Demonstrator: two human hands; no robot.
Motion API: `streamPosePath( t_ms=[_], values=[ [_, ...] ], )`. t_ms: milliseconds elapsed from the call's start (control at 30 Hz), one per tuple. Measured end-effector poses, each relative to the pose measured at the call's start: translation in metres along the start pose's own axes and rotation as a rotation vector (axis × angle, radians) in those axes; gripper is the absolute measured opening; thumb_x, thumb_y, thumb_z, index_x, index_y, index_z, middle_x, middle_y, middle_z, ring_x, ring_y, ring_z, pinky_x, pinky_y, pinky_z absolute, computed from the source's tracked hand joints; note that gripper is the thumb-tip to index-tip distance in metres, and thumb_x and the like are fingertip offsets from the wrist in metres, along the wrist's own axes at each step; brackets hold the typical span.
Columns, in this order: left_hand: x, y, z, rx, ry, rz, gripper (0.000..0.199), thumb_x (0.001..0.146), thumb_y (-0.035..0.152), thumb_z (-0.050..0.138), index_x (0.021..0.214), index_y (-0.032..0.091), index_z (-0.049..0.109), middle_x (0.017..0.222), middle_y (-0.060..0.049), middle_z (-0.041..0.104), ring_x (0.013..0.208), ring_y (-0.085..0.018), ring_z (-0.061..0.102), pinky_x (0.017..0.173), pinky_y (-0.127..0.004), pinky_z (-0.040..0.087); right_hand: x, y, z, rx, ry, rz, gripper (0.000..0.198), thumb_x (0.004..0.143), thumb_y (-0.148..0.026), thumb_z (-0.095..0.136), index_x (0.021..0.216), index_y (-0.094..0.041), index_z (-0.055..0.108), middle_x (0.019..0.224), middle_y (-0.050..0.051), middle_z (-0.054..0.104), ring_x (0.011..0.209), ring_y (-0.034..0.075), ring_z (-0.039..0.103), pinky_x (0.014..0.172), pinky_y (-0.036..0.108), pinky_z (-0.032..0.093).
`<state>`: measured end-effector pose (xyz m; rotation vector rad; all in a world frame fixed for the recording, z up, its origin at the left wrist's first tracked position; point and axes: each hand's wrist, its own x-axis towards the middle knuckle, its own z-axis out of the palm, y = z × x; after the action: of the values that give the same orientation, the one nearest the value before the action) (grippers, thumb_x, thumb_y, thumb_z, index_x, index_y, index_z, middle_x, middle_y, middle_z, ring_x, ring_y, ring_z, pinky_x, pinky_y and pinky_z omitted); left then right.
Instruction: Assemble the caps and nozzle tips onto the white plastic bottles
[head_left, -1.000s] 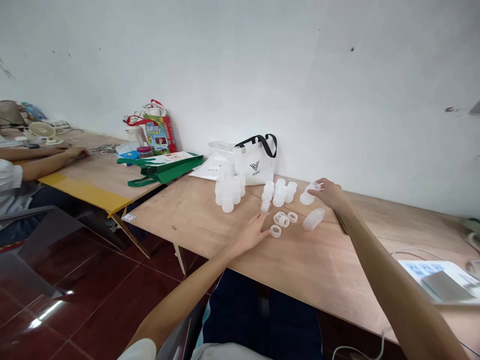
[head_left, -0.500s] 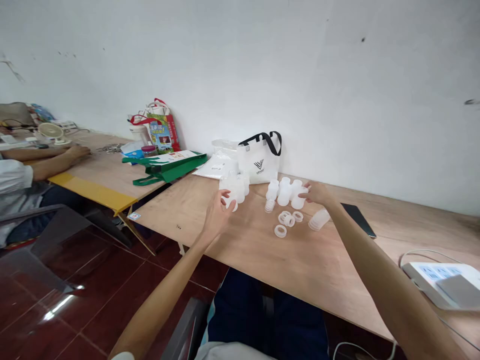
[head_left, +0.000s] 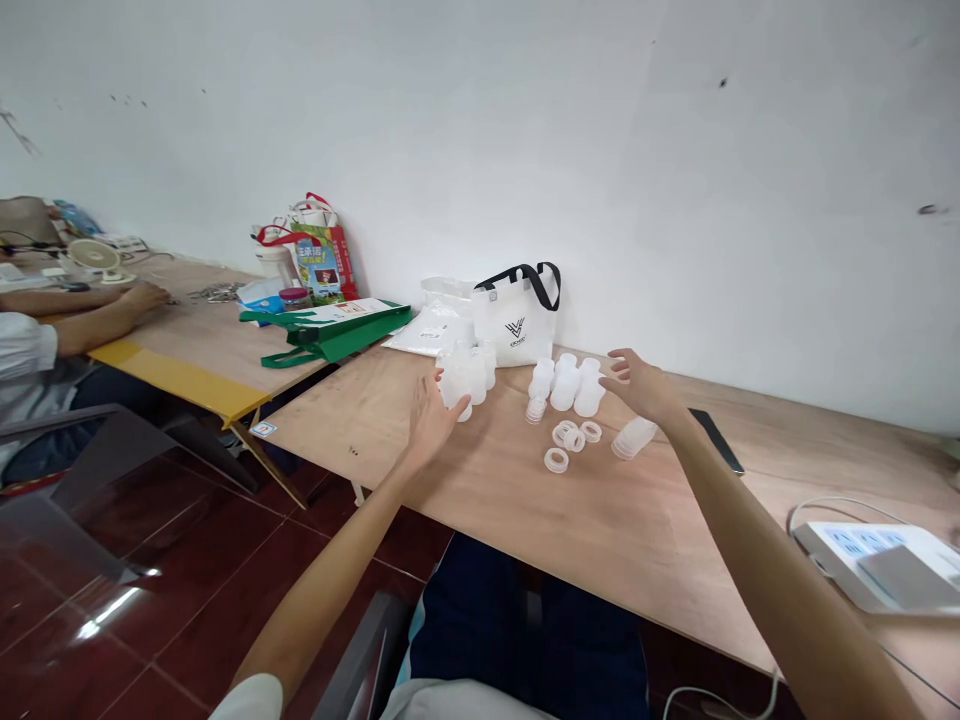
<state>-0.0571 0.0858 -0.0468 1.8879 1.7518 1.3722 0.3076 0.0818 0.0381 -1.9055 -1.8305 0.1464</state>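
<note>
Fingers apart, my left hand (head_left: 430, 422) is open beside a cluster of translucent white bottles (head_left: 472, 376). Its thumb lies at the front of the nearest bottle; whether it touches cannot be told. To the right stands a second group of similar white bottles (head_left: 565, 385). My right hand (head_left: 639, 386) hovers just right of that group, fingers spread, holding nothing. In front of the second group are several loose clear rings (head_left: 556, 460) and a small stack of rings (head_left: 535, 410). A stack of clear cup-like pieces (head_left: 634, 438) lies tilted below my right hand.
Behind the bottles stand a white tote bag (head_left: 517, 325) and a plastic packet (head_left: 435, 325). A dark flat object (head_left: 716, 440) and a white box (head_left: 881, 560) with a cable lie at right. On the neighbouring table are a green bag (head_left: 337, 335) and a co-worker's hands (head_left: 142, 300).
My right hand has lifted off the right-hand bottle and moved slightly up and right, its fingers spreading. My left hand has stayed beside its cluster. The view has shifted slightly.
</note>
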Motion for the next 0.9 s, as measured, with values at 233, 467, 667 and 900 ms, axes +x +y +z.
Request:
streamPosePath(
  t_ms=[233,467,667,900],
  values=[
    [0.001,0.009,0.010,0.194,-0.047,-0.012,0.050,0.090,0.038,0.069,0.129,0.016,0.046,0.125,-0.016,0.066,0.118,-0.035,0.061,0.099,-0.046,0.044,-0.096,-0.038,0.010,0.398,0.064,-0.130,0.036,0.093,-0.048,0.060,0.122,-0.028,0.063,0.117,0.007,0.074,0.103,0.024,0.071,0.090,0.042,0.054],
    [-0.036,0.060,0.000,-0.190,-0.159,-0.027,0.061,0.091,0.044,0.067,0.141,0.022,0.041,0.124,-0.012,0.066,0.102,-0.027,0.066,0.087,-0.040,0.051,-0.157,-0.051,0.024,0.625,0.016,-0.102,0.039,0.097,-0.053,0.058,0.129,-0.030,0.060,0.124,0.008,0.072,0.111,0.027,0.070,0.099,0.048,0.054],
    [-0.092,0.128,-0.006,-0.658,-0.698,0.036,0.056,0.090,0.045,0.069,0.140,0.027,0.049,0.120,-0.007,0.069,0.102,-0.023,0.068,0.090,-0.037,0.053,-0.181,-0.060,0.035,0.731,-0.116,-0.137,0.060,0.095,-0.050,0.063,0.148,-0.035,0.040,0.152,0.008,0.053,0.137,0.029,0.053,0.111,0.052,0.047],
    [-0.098,0.132,-0.012,-0.865,-0.816,0.003,0.050,0.101,0.053,0.051,0.143,0.026,0.052,0.138,-0.011,0.061,0.118,-0.025,0.061,0.094,-0.035,0.050,-0.190,-0.049,0.028,0.823,-0.320,-0.132,0.052,0.094,-0.047,0.063,0.140,-0.029,0.047,0.136,0.009,0.060,0.123,0.028,0.060,0.104,0.046,0.050]
  ],
)
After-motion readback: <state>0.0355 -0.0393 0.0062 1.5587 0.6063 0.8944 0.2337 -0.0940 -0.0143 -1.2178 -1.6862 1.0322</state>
